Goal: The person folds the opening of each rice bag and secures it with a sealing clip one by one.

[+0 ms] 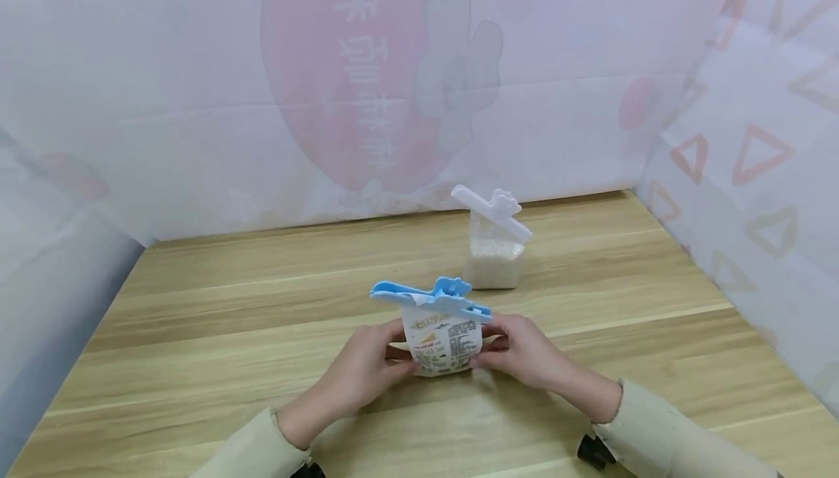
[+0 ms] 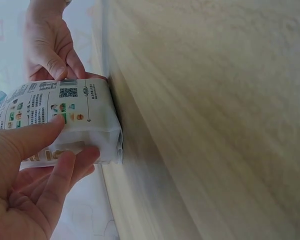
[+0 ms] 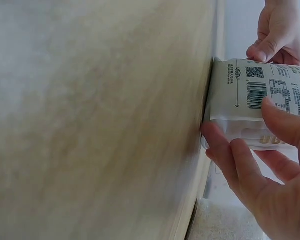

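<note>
A white printed food bag (image 1: 440, 343) stands upright on the wooden table, its top pinched by a blue sealing clip (image 1: 432, 299). The left hand (image 1: 370, 361) grips the bag's left side, thumb on the printed face and fingers along the side, as the left wrist view shows. On the opposite side the right hand (image 1: 524, 350) holds the bag the same way, its thumb (image 3: 282, 120) over the barcode face. In both wrist views the bag's bottom edge meets the tabletop. The bag's far face is hidden.
Behind the held bag stands a clear bag of white grains (image 1: 493, 263), closed with a white sealing clip (image 1: 493, 212). The wooden table (image 1: 262, 296) is bounded by a printed white back sheet (image 1: 557, 135) and similar sheets on the left and right.
</note>
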`<control>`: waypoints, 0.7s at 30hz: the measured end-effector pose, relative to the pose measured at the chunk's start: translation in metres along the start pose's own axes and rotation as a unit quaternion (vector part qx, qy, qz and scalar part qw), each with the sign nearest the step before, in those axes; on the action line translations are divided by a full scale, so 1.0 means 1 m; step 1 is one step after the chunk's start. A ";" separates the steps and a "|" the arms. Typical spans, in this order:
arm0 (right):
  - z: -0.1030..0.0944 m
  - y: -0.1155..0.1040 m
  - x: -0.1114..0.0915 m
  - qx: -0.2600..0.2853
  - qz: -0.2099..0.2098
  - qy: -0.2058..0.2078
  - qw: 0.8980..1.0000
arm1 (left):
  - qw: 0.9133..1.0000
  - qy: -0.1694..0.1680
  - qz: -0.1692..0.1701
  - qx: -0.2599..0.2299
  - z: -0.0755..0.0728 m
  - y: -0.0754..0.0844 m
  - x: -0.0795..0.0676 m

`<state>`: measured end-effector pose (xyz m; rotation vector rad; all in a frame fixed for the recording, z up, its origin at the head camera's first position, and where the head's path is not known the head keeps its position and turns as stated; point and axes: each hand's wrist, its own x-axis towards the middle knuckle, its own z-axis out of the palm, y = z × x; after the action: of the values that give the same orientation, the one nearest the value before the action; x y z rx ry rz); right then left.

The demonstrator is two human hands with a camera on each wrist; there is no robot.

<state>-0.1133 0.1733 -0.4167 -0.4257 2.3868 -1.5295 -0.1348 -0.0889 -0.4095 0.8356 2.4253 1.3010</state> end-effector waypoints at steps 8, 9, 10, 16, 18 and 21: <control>0.005 -0.001 0.011 -0.015 -0.008 0.007 1.000 | 1.000 0.011 -0.009 0.002 -0.005 -0.006 0.002; 0.005 0.000 0.012 -0.018 -0.010 0.008 1.000 | 1.000 0.013 -0.008 0.000 -0.006 -0.008 0.002; 0.005 0.000 0.014 -0.019 -0.014 0.008 1.000 | 1.000 0.014 -0.009 -0.001 -0.007 -0.009 0.003; 0.004 0.002 0.021 -0.025 -0.016 0.009 1.000 | 1.000 0.009 -0.022 -0.001 -0.013 -0.012 0.007; 0.004 0.002 0.024 -0.028 -0.010 0.010 1.000 | 1.000 0.009 -0.028 0.000 -0.015 -0.014 0.009; 0.004 0.000 0.030 -0.037 -0.010 0.011 0.999 | 0.999 0.009 -0.031 0.000 -0.019 -0.016 0.011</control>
<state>-0.1389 0.1581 -0.4208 -0.4513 2.4693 -1.4648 -0.1584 -0.1021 -0.4119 0.7449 2.4450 1.2925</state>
